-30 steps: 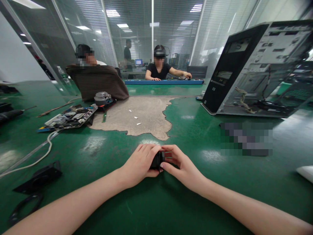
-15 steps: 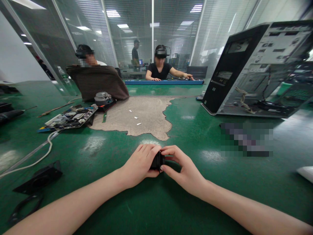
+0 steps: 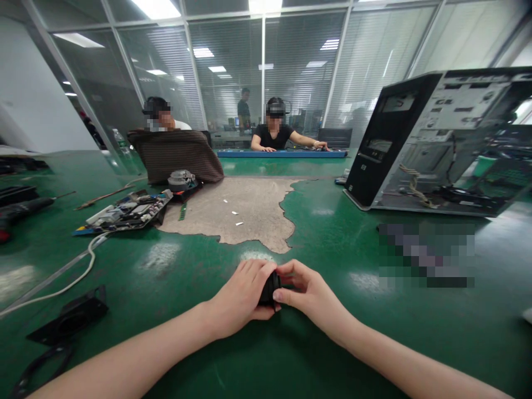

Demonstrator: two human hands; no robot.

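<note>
A small black part (image 3: 270,288) stands between my two hands over the green tabletop (image 3: 199,354), near the middle front. My left hand (image 3: 245,293) is wrapped round its left side, fingers over the top and thumb side low. From the right, my right hand (image 3: 305,285) pinches the part's edge between the thumb and fingertips. Much of the part is hidden by my fingers. Beyond the hands lies a worn beige patch (image 3: 249,213) with small white scraps on it.
An open computer case (image 3: 369,149) stands at the right, a blurred-out item (image 3: 428,255) before it. On the left are a circuit board (image 3: 128,210), a white cable (image 3: 89,257) and a black bracket (image 3: 72,316). Two people sit across the table; another stands behind glass.
The view has tilted up a little, so everything sits lower in the picture. My right thumb has shifted slightly up on the black part; both hands still hold it.
</note>
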